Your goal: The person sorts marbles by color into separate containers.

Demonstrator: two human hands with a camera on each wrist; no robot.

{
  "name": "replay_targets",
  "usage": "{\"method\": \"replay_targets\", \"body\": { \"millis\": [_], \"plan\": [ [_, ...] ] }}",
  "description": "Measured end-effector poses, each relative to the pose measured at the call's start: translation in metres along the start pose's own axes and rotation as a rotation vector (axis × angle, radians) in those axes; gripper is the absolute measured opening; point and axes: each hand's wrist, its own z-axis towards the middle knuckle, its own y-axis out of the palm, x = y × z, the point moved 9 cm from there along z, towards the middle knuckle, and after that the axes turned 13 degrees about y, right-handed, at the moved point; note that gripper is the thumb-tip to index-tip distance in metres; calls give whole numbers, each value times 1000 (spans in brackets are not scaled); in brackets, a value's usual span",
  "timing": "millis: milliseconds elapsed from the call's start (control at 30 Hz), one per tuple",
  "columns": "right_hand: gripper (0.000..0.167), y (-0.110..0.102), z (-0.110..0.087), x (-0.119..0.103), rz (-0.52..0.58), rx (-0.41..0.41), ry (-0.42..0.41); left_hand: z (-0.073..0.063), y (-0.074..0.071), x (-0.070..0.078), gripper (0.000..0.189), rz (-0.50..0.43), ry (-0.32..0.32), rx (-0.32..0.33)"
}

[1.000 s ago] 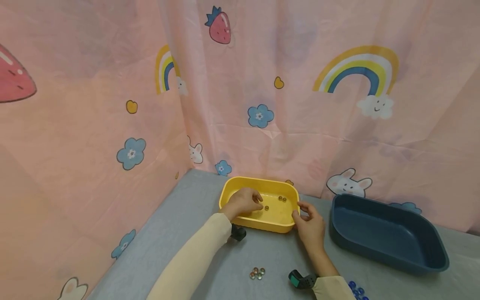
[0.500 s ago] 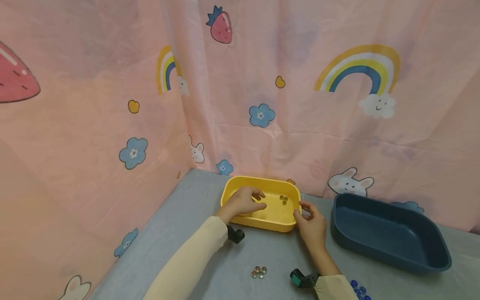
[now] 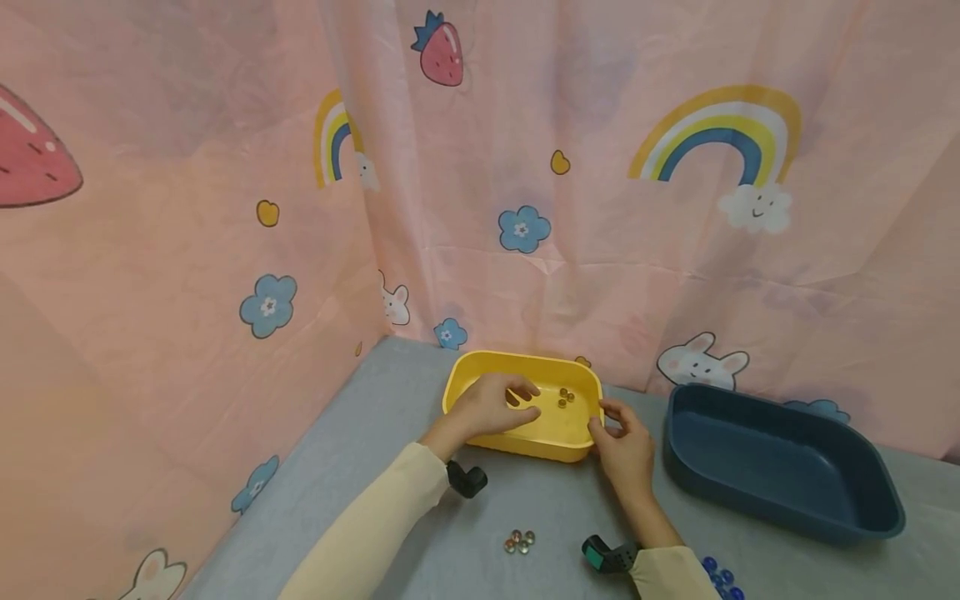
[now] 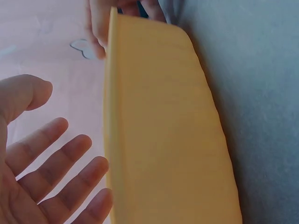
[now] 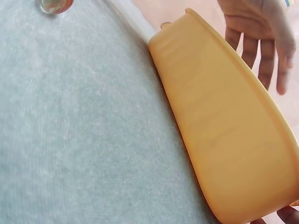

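Observation:
A yellow plastic tub (image 3: 527,450) stands on the grey cloth near the back wall. My left hand (image 3: 491,406) hovers over its left half with thumb and fingers apart; the left wrist view shows this hand (image 4: 56,172) with nothing between the spread fingers. At the tub's right end, my right hand (image 3: 626,446) grips the rim between thumb and fingers. Inside the tub, three small amber marbles (image 3: 563,392) lie together on the right side of the floor. The right wrist view shows mostly the outer wall of the tub (image 5: 224,116).
A dark blue tub (image 3: 780,467) stands to the right. Several clear and reddish marbles (image 3: 519,542) lie on the grey cloth (image 3: 442,558) in front, with several blue marbles (image 3: 720,575) by the right sleeve. A printed pink curtain (image 3: 487,167) closes off the back and left.
One amber marble beside the left hand has rolled right to join the other two. The left hand's thumb and fingers have spread apart. The right hand keeps its place on the rim.

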Motion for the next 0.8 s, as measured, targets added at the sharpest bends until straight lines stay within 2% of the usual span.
{"method": "replay_targets", "body": {
  "millis": [333,567,800],
  "plan": [
    [30,0,-1,-1,-11,-2,-2,-15,2,28,28,-20,134,-13],
    [31,0,0,0,-28,-4,22,-31,10,39,27,-31,164,-33],
    [31,1,-1,1,-19,-18,31,-49,20,43,24,-52,187,-59]
  ]
}}
